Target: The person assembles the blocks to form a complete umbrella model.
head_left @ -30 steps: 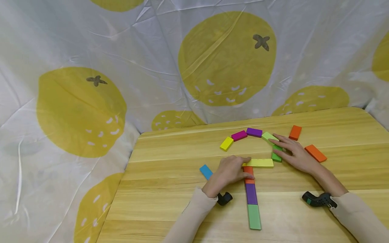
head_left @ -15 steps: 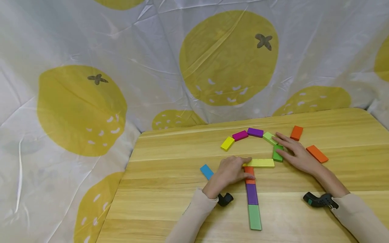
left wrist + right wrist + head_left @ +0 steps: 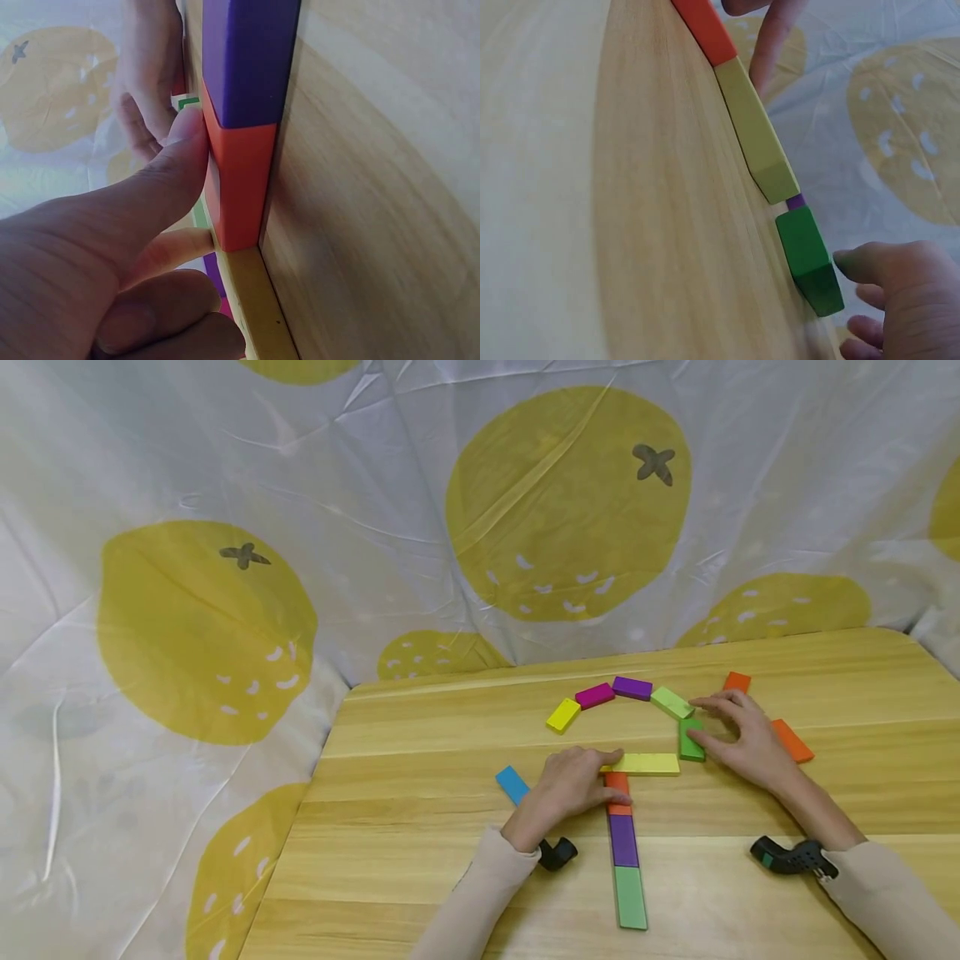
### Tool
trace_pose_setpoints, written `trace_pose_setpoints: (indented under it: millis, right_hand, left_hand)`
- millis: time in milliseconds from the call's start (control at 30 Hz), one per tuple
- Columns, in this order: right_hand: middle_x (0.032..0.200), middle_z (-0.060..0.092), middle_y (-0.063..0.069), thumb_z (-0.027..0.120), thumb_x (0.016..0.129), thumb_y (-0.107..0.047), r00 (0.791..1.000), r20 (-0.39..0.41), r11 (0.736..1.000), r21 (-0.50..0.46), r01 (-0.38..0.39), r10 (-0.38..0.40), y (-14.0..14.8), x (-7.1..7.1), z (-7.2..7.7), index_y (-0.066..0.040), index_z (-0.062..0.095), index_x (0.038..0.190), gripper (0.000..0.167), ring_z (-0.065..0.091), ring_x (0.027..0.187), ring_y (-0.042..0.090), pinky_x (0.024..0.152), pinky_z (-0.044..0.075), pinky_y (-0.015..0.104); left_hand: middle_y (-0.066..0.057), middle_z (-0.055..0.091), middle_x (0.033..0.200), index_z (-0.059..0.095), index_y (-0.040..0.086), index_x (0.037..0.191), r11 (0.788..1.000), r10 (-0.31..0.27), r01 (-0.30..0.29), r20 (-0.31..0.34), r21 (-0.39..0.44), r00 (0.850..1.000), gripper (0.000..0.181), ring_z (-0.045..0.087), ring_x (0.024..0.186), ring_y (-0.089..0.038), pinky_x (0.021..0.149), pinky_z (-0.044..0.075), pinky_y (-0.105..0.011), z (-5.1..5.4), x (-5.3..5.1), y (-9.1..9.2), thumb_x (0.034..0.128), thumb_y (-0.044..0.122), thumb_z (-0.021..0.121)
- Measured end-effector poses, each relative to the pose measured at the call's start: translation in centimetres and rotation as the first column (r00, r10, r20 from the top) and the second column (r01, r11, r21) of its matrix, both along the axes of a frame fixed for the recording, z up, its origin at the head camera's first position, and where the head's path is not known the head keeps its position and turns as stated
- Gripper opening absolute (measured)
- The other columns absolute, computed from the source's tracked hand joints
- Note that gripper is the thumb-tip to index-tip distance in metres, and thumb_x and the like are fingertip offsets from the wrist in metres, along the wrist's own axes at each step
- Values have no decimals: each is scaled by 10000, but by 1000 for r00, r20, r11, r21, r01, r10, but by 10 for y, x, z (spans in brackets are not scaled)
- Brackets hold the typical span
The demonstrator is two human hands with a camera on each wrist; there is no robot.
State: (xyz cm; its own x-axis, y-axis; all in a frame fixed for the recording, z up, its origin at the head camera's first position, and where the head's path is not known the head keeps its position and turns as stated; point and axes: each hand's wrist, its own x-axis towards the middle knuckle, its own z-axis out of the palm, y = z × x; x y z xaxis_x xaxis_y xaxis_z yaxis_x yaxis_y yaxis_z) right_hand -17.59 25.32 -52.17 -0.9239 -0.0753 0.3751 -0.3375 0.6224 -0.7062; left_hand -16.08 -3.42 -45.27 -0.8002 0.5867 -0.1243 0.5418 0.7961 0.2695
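Observation:
In the head view my left hand (image 3: 566,785) rests over the join of an orange block (image 3: 618,783) and a long yellow block (image 3: 648,764). Its thumb touches the orange one and its index finger the yellow one; the left wrist view shows the other fingers bent. My right hand (image 3: 746,739) hovers by a green block (image 3: 692,742), thumb at its edge, fingertips near a light green block (image 3: 672,702). In the right wrist view that thumb lies close beside the green block (image 3: 810,262); contact cannot be told.
Purple (image 3: 624,841) and pale green (image 3: 631,897) blocks continue the column. Purple (image 3: 632,688), magenta (image 3: 595,696) and small yellow (image 3: 563,715) blocks curve leftward. A blue block (image 3: 513,784) lies left; two orange blocks (image 3: 738,682) lie right, partly covered. A patterned cloth (image 3: 360,568) hangs behind the table.
My right hand has drawn back slightly to the right, off the light green block, and its fingers have bent more. The left hand stays in place.

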Motion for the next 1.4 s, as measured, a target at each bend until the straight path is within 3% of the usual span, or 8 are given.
trace_pose_setpoints:
  millis: [100, 267, 567, 867, 1167, 1400]
  right_hand:
    - [1032, 617, 55, 811, 892, -171, 999, -25, 999, 13, 34, -33, -1, 1, -1, -95, 734, 1217, 343, 489, 988, 54, 861, 371, 258]
    - [880, 600, -37, 816, 884, -132, 997, -71, 1000, 20, 20, -19, 0, 0, -4, -120, 762, 1147, 269, 466, 865, 8, 769, 370, 165]
    - [817, 558, -85, 835, 829, -19, 982, -184, 998, 35, -44, 49, 0, 0, -4, -124, 802, 1081, 275, 454, 750, 41, 679, 359, 180]
    - [935, 614, -16, 800, 858, 1, 986, -159, 998, 17, -54, 56, 0, 1, -4, -98, 796, 1125, 284, 440, 762, 31, 662, 354, 178]
    - [839, 528, -96, 805, 861, -13, 988, -145, 998, -8, -64, 62, -1, 0, -4, -113, 802, 1108, 267, 417, 719, 46, 626, 324, 228]
    - [903, 548, -30, 788, 884, -31, 989, -134, 998, -9, -70, 68, -1, 1, -4, -85, 791, 1150, 271, 411, 742, 41, 632, 320, 210]
  left_hand:
    - [67, 259, 667, 598, 235, 1472, 1000, 2, -2, 3, 1, 1000, 707, 222, 534, -65, 482, 199, -195, -1, 0, 0, 855, 523, 788]
    - [71, 261, 652, 593, 242, 1475, 1000, 7, -7, 11, 4, 1000, 710, 223, 525, -61, 482, 200, -196, -2, 0, 0, 855, 527, 786]
    - [76, 276, 642, 584, 258, 1480, 1000, 11, -10, 13, -5, 1000, 717, 229, 522, -59, 486, 205, -200, -2, -1, 0, 851, 541, 782]
    - [74, 255, 621, 590, 244, 1477, 1000, 10, -11, 34, 23, 999, 710, 221, 526, -61, 490, 190, -200, -2, -1, -1, 855, 520, 791]
    - [78, 267, 633, 583, 253, 1482, 1000, 10, -11, 31, 19, 999, 713, 223, 524, -59, 487, 194, -201, -3, -1, -1, 856, 529, 786]
    - [84, 273, 631, 582, 259, 1481, 1000, 9, -9, 25, 14, 1000, 715, 224, 522, -52, 487, 195, -202, -3, -2, -1, 854, 538, 782]
